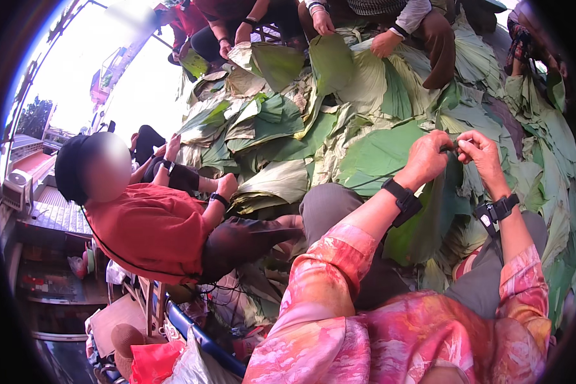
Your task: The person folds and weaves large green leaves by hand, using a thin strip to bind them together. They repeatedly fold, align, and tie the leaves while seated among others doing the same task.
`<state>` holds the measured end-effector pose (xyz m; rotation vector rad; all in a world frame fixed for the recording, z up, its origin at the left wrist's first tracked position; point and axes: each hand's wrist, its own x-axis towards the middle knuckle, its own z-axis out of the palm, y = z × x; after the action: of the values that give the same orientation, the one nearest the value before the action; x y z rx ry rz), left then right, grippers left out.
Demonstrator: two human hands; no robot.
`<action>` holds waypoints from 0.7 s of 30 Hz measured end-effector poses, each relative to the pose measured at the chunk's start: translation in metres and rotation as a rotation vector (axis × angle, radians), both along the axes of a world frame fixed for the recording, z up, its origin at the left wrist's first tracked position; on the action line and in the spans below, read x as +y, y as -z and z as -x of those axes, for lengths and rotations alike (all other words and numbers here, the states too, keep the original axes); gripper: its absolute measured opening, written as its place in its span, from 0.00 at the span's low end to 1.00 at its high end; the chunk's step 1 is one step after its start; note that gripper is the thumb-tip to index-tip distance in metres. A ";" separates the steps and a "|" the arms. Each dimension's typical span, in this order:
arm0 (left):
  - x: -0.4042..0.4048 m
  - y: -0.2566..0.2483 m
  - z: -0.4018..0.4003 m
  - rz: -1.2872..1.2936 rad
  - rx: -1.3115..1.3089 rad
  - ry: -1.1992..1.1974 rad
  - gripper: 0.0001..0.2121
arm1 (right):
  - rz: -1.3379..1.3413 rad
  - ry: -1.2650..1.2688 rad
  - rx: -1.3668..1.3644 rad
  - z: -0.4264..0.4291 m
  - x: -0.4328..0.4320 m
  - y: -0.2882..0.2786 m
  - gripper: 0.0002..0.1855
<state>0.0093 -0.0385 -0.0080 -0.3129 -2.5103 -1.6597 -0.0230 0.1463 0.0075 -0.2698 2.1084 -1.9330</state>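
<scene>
My left hand [425, 156] is closed around the top of a folded green lotus leaf [415, 230], which hangs down between my forearms. Close to its right, my right hand [477, 149] pinches something small and dark at the leaf's top, with thumb and forefinger; what exactly it is cannot be told. A thin dark strand runs from near my left wrist to the left across another broad green leaf [379, 151]. Both wrists wear black straps. Below the hands, more large leaves lie in overlapping layers.
A person in a red shirt [149, 230] sits close on my left. Several people sit across the leaf pile [273, 120], their hands on leaves. At the lower left are a wooden chair [156, 307], a blue rail [197, 331] and a red plastic bag [156, 360].
</scene>
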 end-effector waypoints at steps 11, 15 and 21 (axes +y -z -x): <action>-0.008 -0.014 0.002 0.208 -0.009 -0.055 0.11 | 0.006 0.013 -0.006 0.007 0.004 0.005 0.07; -0.006 0.000 0.007 0.111 -0.044 0.085 0.16 | -0.033 0.006 0.018 0.004 0.004 0.006 0.07; -0.009 0.000 0.007 -0.046 -0.224 0.110 0.12 | 0.034 -0.054 0.002 0.002 0.001 0.002 0.07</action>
<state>0.0023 -0.0479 -0.0080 -0.2797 -2.6516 -1.8882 -0.0247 0.1472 0.0057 -0.3325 2.0495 -1.9399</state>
